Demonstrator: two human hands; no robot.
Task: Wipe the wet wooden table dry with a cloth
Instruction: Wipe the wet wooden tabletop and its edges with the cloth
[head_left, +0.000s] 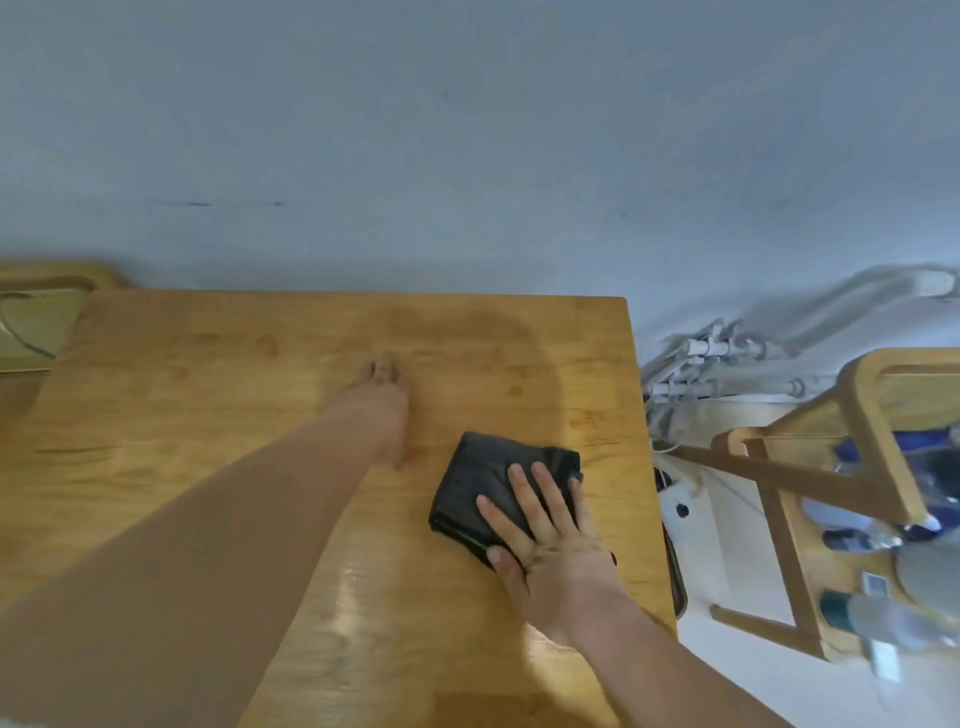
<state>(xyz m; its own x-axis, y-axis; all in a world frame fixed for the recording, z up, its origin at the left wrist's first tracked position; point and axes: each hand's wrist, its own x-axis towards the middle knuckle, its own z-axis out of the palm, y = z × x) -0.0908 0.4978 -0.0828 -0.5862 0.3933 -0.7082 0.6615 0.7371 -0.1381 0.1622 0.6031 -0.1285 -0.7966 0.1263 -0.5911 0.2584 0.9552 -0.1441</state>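
Two hands: I saw the left hand and the right hand both on the table, apart from each other.
Right hand: it lay flat on the cloth, fingers straight and spread, the thumb at the near edge of the cloth; it pressed down and did not grasp.
Left hand: it was stretched far forward near the middle of the table, fingers extended and touching the wood, holding nothing; this part was blurred in my view.
Cloth: dark, folded to a thick square, it lay on the right part of the table, near the right edge but not over it.
Table: light wood, with its far edge against the wall.
Wet patch: a darker area was on the far right part of the table, beyond the cloth; near me the wood shone between the two arms.
Right side: a wooden chair stood beside the table, with bottles on it, blurred.
Behind the chair: white pipes ran along the wall.
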